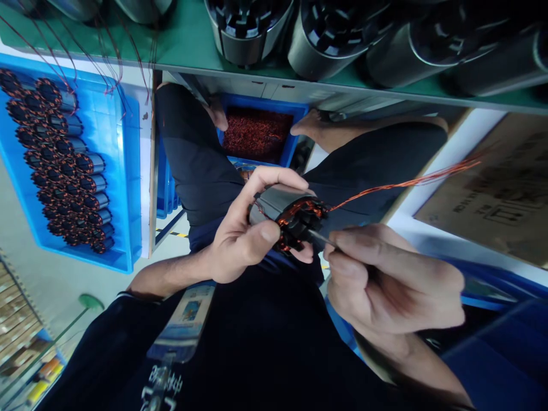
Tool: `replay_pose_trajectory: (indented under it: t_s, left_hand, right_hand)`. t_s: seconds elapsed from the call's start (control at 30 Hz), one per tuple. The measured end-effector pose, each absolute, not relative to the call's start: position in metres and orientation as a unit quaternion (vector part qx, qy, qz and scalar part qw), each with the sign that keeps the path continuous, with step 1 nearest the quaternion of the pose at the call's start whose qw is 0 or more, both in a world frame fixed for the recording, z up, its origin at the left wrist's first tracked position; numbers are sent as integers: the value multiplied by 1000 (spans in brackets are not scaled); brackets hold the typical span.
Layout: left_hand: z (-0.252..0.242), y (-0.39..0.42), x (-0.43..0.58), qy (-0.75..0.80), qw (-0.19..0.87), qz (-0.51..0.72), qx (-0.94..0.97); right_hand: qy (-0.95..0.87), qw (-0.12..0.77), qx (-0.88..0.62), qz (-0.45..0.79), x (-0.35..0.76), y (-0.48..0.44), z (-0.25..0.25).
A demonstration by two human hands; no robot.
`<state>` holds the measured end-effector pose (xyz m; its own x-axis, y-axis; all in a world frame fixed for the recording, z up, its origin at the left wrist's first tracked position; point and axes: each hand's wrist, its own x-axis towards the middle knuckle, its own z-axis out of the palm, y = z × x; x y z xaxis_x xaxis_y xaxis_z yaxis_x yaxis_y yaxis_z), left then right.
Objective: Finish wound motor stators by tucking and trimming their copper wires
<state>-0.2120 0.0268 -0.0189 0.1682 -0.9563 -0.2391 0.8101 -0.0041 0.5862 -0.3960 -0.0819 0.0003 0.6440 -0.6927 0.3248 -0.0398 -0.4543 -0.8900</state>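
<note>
My left hand (240, 234) is closed around a small grey motor stator (285, 202) with copper windings at its end, held over my lap. Loose copper wire strands (406, 182) run from the windings out to the right. My right hand (385, 279) is closed on a thin metal tool (320, 238). The tip of the tool touches the winding end of the stator. My fingers hide the handle of the tool.
A blue tray (124, 188) with several wound stators lies on the left. A blue bin (295, 114) of copper wire scrap stands on the floor between my legs. Above is a green table edge (188, 51) bearing large grey stators (248, 28). A cardboard box (492, 194) sits right.
</note>
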Motion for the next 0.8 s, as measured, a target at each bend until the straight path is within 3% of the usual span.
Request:
replay_pose_trajectory:
  t_s: [0.2,0.47,0.8]
  left_hand:
    - [-28,24,-212,-153,734,-584,312]
    - [-30,19,-208,-298,693,-468,460]
    - [-27,21,-212,-265,711,-498,419]
  right_hand:
    - [218,434,-796,-362,-394,-82,3]
    - [226,406,-817,-341,-389,-84,8]
    - [227,409,-796,-384,-385,-75,0]
